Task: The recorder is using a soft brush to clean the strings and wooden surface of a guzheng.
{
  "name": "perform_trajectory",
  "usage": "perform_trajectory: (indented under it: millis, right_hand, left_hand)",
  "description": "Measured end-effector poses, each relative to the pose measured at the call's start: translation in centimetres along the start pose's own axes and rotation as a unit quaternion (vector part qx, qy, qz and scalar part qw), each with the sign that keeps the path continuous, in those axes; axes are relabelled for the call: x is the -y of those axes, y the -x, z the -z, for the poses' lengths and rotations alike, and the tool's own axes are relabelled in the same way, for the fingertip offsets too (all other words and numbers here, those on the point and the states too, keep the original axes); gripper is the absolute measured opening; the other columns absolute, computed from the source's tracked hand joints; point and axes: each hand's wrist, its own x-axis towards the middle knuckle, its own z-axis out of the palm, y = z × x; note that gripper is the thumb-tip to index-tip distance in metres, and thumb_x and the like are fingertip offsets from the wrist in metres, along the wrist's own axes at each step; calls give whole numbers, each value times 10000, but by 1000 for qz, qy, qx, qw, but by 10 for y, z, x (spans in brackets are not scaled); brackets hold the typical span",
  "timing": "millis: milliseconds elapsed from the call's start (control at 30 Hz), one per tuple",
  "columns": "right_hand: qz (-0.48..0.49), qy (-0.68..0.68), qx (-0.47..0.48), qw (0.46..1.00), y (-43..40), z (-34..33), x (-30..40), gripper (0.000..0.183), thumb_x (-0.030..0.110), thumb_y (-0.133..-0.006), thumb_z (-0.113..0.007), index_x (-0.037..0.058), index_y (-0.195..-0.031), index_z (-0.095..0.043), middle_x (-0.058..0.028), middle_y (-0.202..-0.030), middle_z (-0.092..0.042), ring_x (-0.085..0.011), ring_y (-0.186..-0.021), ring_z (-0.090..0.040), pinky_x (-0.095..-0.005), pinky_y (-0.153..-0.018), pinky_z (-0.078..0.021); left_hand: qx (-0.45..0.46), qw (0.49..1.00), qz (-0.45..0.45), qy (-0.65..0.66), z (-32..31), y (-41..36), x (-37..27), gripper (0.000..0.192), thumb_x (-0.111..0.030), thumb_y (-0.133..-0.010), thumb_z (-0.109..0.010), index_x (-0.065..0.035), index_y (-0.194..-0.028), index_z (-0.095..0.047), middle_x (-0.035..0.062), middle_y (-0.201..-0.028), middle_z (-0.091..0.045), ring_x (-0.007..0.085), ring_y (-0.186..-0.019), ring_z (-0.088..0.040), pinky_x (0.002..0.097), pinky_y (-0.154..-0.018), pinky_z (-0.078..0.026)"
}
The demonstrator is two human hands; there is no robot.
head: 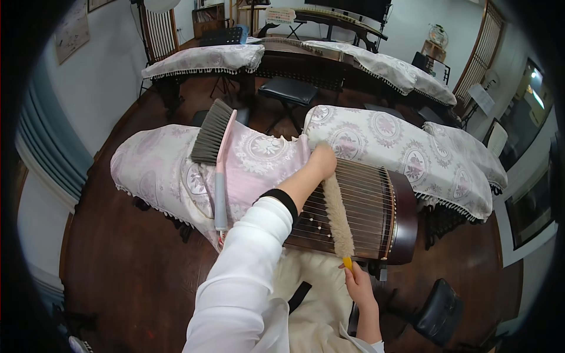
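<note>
A guzheng (368,207), its strings bared, lies crosswise before me with a dark wooden end at the right. My right hand (359,282) grips the yellow handle of a fluffy beige duster (337,216), which lies across the strings and points away from me. At the duster's far tip, by the guzheng's far edge, is my left hand (324,159); its fingers are hidden, so what it holds does not show. A pink-and-white patterned cloth (265,154) covers the guzheng's left part. On that cloth rests a brush (216,137) with grey bristles and a grey handle.
Just beyond stands another instrument under a fringed patterned cover (379,132). More covered instruments (207,57) line the back, with a black stool (289,91) in front of them. A black seat (439,312) is at the lower right. Blue curtains (53,132) hang left.
</note>
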Motion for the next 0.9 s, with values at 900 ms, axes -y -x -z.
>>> perform_trajectory:
  millis: [900]
  right_hand:
    - [-32, -141, -56, 988, 18, 40, -90, 170, 138, -880, -411, 50, -938, -544, -2, -494, -427, -93, -425, -427, -247, -430, -345]
  left_hand:
    - [57, 985, -114, 120, 16, -49, -112, 915, -691, -759, -305, 10, -1336, -194, 263, -1360, -202, 344, -1273, -217, 408, -1038, -173]
